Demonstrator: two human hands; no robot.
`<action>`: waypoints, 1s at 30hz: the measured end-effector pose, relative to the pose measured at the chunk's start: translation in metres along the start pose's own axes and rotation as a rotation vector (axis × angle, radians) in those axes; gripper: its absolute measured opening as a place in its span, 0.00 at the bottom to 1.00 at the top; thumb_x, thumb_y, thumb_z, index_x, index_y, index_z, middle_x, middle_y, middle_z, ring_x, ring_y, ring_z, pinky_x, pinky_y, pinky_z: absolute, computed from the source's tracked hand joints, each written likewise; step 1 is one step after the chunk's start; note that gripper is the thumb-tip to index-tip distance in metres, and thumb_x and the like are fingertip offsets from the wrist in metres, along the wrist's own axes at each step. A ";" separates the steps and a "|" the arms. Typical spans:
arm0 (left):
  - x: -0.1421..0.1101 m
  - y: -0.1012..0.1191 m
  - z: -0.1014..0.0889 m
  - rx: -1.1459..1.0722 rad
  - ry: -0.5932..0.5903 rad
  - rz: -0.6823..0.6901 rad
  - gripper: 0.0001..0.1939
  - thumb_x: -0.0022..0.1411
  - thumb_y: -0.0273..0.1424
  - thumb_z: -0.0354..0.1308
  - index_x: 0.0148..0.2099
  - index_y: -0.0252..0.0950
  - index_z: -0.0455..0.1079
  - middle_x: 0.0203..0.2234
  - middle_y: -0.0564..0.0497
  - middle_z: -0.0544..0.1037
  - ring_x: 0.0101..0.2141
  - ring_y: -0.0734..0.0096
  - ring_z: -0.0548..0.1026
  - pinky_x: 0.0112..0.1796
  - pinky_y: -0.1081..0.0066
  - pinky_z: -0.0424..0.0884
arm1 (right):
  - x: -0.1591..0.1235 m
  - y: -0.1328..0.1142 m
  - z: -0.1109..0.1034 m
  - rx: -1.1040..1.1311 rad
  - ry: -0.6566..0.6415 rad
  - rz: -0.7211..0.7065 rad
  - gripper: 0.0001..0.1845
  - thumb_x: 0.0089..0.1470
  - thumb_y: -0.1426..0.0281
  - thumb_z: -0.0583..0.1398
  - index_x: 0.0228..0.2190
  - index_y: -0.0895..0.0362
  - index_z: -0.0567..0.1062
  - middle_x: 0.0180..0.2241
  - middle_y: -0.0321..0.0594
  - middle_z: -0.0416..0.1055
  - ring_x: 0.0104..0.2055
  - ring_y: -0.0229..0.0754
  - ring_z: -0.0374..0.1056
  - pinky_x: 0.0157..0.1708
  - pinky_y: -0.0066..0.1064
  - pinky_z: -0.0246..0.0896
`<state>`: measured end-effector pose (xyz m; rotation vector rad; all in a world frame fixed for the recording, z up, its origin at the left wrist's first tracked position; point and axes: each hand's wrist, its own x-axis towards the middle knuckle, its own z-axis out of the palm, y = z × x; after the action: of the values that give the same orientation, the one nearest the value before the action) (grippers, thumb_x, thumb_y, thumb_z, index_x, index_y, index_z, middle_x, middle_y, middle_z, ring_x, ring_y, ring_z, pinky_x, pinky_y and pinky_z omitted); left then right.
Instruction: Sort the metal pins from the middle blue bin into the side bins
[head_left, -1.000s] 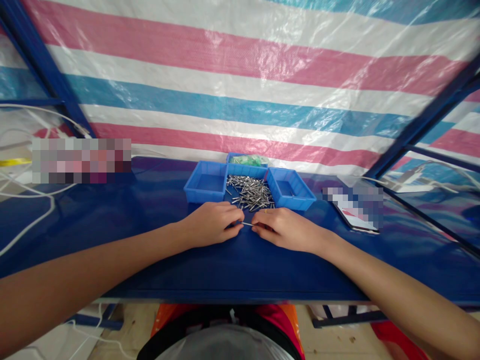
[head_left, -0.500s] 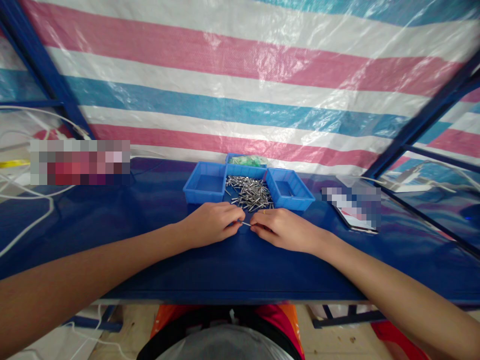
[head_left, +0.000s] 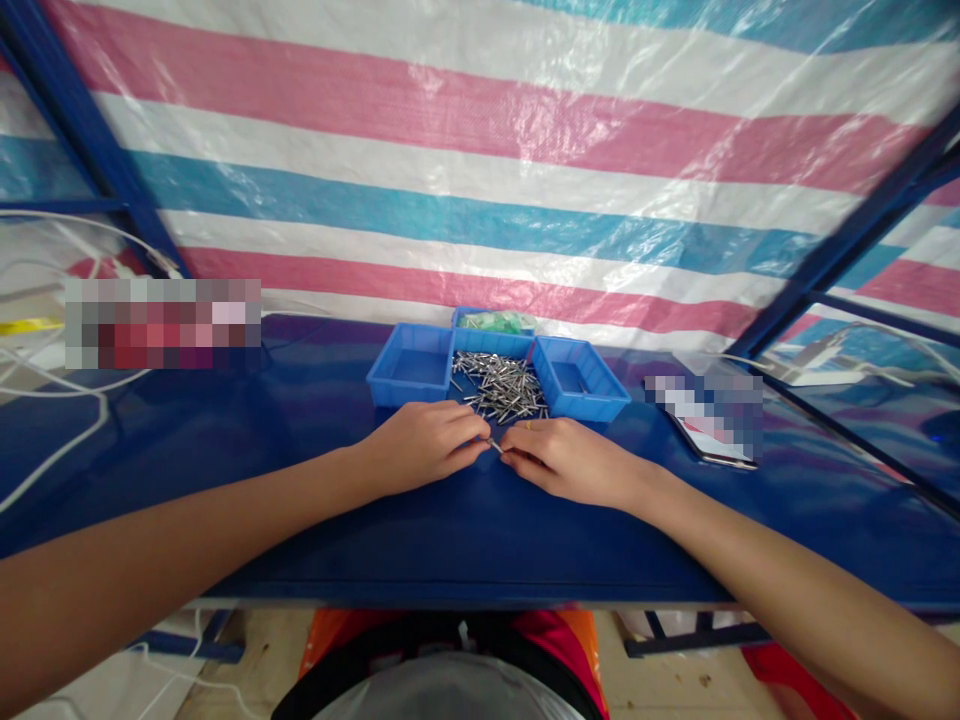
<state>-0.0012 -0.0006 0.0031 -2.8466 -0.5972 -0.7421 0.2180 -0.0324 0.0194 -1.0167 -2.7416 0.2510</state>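
Between my two hands, low over the blue table (head_left: 450, 550), is a thin silvery metal pin (head_left: 495, 446). My left hand (head_left: 435, 443) is closed, its thumb and fingertips pinched at the pin's left end. On the other side my right hand (head_left: 562, 457) pinches the right end; a ring is on one finger. The fingertips hide much of the pin, so its exact kind is unclear. Just beyond the hands lies a loose pile of small metal pins (head_left: 506, 386) on the tabletop.
Left of the pile stands a blue bin (head_left: 409, 390); another blue bin (head_left: 592, 403) is at its right. Behind sits a third bin holding a green plastic bag (head_left: 495, 322). A phone (head_left: 712, 440) lies farther right. White cables (head_left: 97, 420) run along the left.
My left hand has shifted slightly right, closer to my right hand, and less of the pin shows between them. My right hand stays nearly where it was.
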 end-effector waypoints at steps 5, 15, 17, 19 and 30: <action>-0.001 0.001 0.000 -0.015 -0.023 0.068 0.12 0.69 0.33 0.47 0.38 0.35 0.69 0.30 0.52 0.75 0.31 0.74 0.73 0.34 0.76 0.64 | 0.000 0.000 0.000 0.013 0.004 -0.007 0.07 0.60 0.75 0.53 0.35 0.60 0.71 0.31 0.40 0.69 0.32 0.37 0.67 0.32 0.27 0.58; -0.003 0.001 0.001 0.051 -0.003 0.118 0.14 0.69 0.33 0.45 0.39 0.34 0.70 0.30 0.51 0.75 0.31 0.72 0.72 0.34 0.74 0.65 | 0.000 0.001 0.002 -0.007 0.019 -0.023 0.07 0.61 0.74 0.52 0.32 0.59 0.68 0.29 0.38 0.67 0.30 0.36 0.65 0.31 0.26 0.57; -0.002 0.002 0.001 0.057 0.003 0.128 0.14 0.69 0.33 0.45 0.39 0.34 0.70 0.30 0.51 0.75 0.32 0.73 0.72 0.35 0.74 0.65 | 0.000 0.000 0.002 -0.014 0.019 -0.025 0.07 0.61 0.74 0.52 0.31 0.59 0.68 0.29 0.38 0.67 0.30 0.36 0.65 0.31 0.26 0.57; -0.002 0.002 0.000 0.060 0.008 0.142 0.14 0.70 0.33 0.45 0.39 0.34 0.70 0.29 0.51 0.75 0.32 0.73 0.72 0.34 0.74 0.65 | 0.000 0.000 0.001 -0.022 0.020 -0.028 0.07 0.61 0.74 0.52 0.31 0.59 0.67 0.28 0.37 0.66 0.30 0.36 0.65 0.31 0.26 0.56; -0.003 0.003 0.000 0.056 0.015 0.283 0.12 0.69 0.31 0.46 0.46 0.33 0.68 0.31 0.51 0.77 0.31 0.72 0.74 0.33 0.73 0.67 | 0.001 -0.001 0.000 0.042 -0.003 -0.026 0.07 0.60 0.77 0.52 0.36 0.60 0.69 0.33 0.41 0.70 0.35 0.39 0.68 0.35 0.28 0.61</action>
<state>-0.0021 -0.0040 0.0012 -2.7871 -0.2016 -0.6845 0.2171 -0.0325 0.0197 -0.9705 -2.7382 0.3044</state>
